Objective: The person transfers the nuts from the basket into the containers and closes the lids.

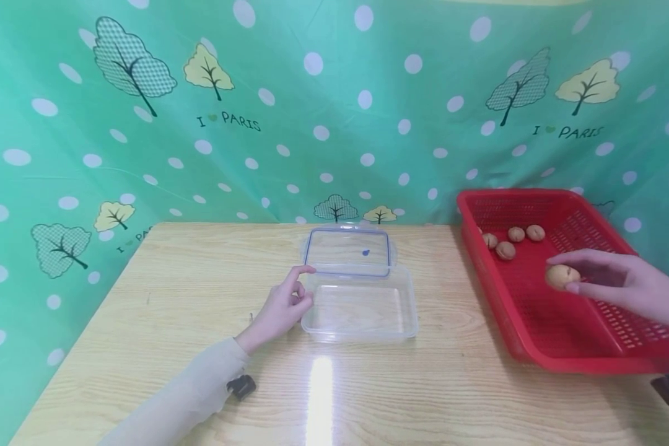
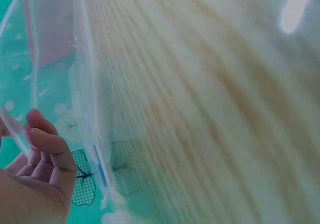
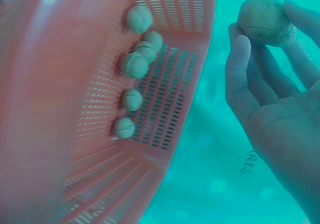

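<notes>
From my remote seat I log the person's two hands well apart, with the clear rectangular plastic container (image 1: 359, 337) nearer the left and the red perforated plastic basket (image 1: 510, 310) under the right. The right hand (image 1: 619, 282) pinches a round tan walnut (image 1: 562, 277) between thumb and fingertips; in the head view I see it against the basket's interior, at the tips of the fingers, on the side facing the container. The right wrist view gives me the same walnut raised, clear of the basket wall. Six loose brown walnuts (image 3: 135, 65) lie inside the basket, grouped along its far-left part, apart from the right hand. The left hand (image 1: 281, 308) is at the container's left rim, index finger stretched to the far-left corner, other fingers bent; whether it pinches the wall or merely rests there, I cannot tell. Just behind the container I note a clear plastic lid with a blue seal (image 1: 347, 230), its near edge overlapped by the container. All sits on a pale wood-grain table (image 1: 201, 291), backed by a green curtain with white dots (image 1: 290, 124).
</notes>
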{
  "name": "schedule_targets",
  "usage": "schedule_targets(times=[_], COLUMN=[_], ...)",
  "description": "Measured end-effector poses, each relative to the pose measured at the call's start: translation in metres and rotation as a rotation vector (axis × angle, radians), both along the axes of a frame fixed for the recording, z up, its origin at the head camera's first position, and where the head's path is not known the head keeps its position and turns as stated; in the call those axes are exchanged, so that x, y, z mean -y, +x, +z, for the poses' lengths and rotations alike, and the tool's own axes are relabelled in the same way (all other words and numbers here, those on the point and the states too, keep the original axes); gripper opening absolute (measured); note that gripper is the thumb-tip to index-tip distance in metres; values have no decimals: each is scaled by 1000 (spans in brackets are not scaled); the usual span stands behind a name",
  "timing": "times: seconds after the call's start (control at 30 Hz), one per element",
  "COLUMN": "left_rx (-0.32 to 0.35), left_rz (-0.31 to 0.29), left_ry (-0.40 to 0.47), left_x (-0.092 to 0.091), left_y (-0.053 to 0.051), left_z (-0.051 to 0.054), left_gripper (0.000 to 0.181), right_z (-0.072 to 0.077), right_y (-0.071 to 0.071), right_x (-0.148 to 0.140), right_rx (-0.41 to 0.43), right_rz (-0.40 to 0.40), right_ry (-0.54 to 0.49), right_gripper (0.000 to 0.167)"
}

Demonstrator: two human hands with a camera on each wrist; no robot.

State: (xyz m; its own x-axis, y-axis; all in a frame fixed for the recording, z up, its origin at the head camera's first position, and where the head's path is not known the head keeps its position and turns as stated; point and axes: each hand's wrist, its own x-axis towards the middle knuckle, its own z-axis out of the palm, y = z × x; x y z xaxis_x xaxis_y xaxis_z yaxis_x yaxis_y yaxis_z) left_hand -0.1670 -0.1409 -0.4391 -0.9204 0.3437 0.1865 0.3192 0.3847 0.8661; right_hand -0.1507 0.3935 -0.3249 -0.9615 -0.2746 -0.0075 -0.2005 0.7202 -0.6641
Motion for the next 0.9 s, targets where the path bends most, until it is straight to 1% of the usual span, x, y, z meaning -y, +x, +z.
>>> schedule_targets(times=[0.07, 0.2, 0.37, 0.53, 0.63, 0.73, 0.8, 0.9], left_rx=[10, 20, 11, 12, 23, 23, 17, 2], left_rz=[1, -1, 0, 0, 6, 7, 7, 5], left_ry=[2, 2, -1, 3, 6, 4, 2, -7], left_x=[0, 0, 0, 0, 0, 0, 0, 1], left_y=[0, 0, 0, 0, 1, 1, 1, 0], left_z=[0, 0, 0, 0, 1, 1, 1, 0], left_gripper=[48, 49, 49, 49, 49, 49, 49, 49], right_z=[4, 10, 14, 15, 18, 21, 24, 28], right_y=[-1, -5, -8, -10, -10, -12, -13, -14], right_x=[3, 10, 19, 29, 37, 48, 55, 65], right_rx=[-12, -10, 30, 31, 11, -30, -41, -40], right_rz=[26, 45, 10, 24, 69, 141, 175, 181], right_ry=[-7, 12, 25, -6, -27, -60, -87, -102], right_gripper=[47, 48, 48, 47, 49, 52, 52, 51])
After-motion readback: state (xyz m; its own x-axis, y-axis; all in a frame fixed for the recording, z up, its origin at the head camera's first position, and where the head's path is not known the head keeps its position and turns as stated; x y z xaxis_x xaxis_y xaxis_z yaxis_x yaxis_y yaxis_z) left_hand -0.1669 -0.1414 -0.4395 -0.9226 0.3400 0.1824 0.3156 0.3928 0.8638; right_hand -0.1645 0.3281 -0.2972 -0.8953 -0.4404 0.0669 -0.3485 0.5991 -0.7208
